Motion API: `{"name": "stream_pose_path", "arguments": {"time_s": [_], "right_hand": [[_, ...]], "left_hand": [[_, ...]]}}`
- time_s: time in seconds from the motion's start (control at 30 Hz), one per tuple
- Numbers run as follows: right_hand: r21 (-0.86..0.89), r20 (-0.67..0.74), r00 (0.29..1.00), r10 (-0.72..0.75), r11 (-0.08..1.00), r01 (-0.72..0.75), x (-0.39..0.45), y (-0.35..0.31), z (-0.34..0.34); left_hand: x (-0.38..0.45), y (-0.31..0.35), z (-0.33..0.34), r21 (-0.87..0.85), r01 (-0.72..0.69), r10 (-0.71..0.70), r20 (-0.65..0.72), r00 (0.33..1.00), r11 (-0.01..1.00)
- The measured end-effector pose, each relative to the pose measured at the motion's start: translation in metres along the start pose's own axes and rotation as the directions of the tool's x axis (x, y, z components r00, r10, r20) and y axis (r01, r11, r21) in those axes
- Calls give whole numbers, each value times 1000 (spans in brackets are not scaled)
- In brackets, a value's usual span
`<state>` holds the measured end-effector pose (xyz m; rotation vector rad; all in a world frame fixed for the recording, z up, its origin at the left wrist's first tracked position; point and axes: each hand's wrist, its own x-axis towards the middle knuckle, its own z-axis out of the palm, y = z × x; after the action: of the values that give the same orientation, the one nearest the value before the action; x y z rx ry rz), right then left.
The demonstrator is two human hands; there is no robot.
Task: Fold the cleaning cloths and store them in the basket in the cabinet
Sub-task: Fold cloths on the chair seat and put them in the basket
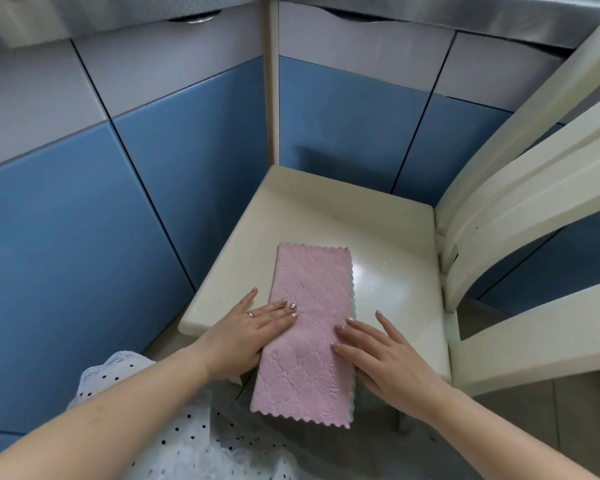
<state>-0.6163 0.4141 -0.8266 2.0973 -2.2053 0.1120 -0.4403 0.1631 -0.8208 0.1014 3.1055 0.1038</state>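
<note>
Blue and grey cabinet doors [194, 161] line a kitchen corner, all closed, with a cream wooden chair [343, 216] drawn up in front of them. On the chair's seat lies a pink cleaning cloth [309, 327], folded into a long strip, a sliver of green showing along its right edge; its near end hangs over the front of the seat toward the person's dotted white skirt [174, 434]. The left hand [246, 330] rests flat on the cloth's left edge, fingers straight and relaxed, a ring on one finger. The right hand [378, 355] lies the same way on the right edge, fingers extended, gripping nothing. No basket is in view.

The cloth looks light, soft and plush, a quilted microfibre that will drape and bend wherever it is lifted rather than hold a shape. It seems unlikely to slip on the seat under flat palms. For a further fold, the overhanging near end with its scalloped corners looks the best place to pinch, bringing it up to the far end; the folded layers may shift apart unless both are taken together.
</note>
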Motion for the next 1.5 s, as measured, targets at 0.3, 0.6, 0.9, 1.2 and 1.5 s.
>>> {"name": "stream_pose_path", "arguments": {"time_s": [0.3, 0.6, 0.9, 1.2, 1.5], "right_hand": [[781, -9, 721, 693, 455, -427, 53, -11, -24], [483, 290, 585, 758, 411, -773, 106, 23, -35], [375, 379, 549, 745, 419, -827, 120, 39, -31], [607, 59, 535, 843, 396, -690, 107, 50, -36], [195, 215, 799, 562, 777, -599, 146, 4, -2]], "left_hand": [[25, 6, -20, -770, 325, -594, -86, 800, 549], [61, -2, -36, -681, 569, -760, 28, 650, 461], [67, 6, -46, -584, 624, -762, 14, 647, 519], [77, -7, -40, -424, 544, -678, -296, 672, 724], [110, 3, -30, 20, 488, -488, 60, 871, 873]]}}
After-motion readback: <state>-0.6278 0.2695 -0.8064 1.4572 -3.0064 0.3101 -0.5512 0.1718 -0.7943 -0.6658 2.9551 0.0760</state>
